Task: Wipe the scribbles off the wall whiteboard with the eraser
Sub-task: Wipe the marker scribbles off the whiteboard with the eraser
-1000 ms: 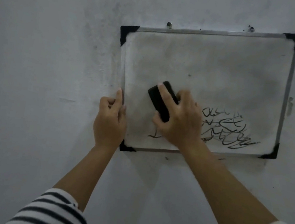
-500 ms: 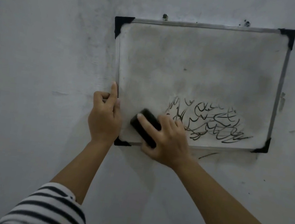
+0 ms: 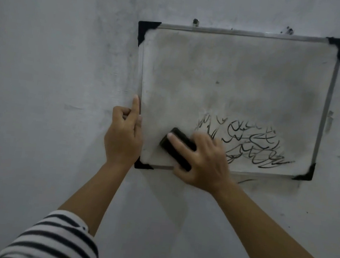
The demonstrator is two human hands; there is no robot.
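Observation:
A small whiteboard [image 3: 231, 76] with a metal frame and black corner caps hangs on a grey wall. Black scribbles [image 3: 254, 145] fill its lower right part; the rest of the surface is smeared grey. My right hand [image 3: 203, 163] presses a black eraser [image 3: 175, 148] flat against the board near its bottom edge, just left of the scribbles. My left hand [image 3: 124, 136] grips the board's left frame edge near the lower left corner, with the index finger pointing up along the frame.
The grey wall [image 3: 54, 71] around the board carries dark smudges and small marks, with a stray black stroke [image 3: 246, 180] just under the frame. A nail [image 3: 196, 22] sticks out above the top edge. My striped sleeves show at the bottom.
My right hand slid the eraser from the board's middle left down to the bottom edge, wiping off the small mark at the lower left. The left hand kept its hold on the frame.

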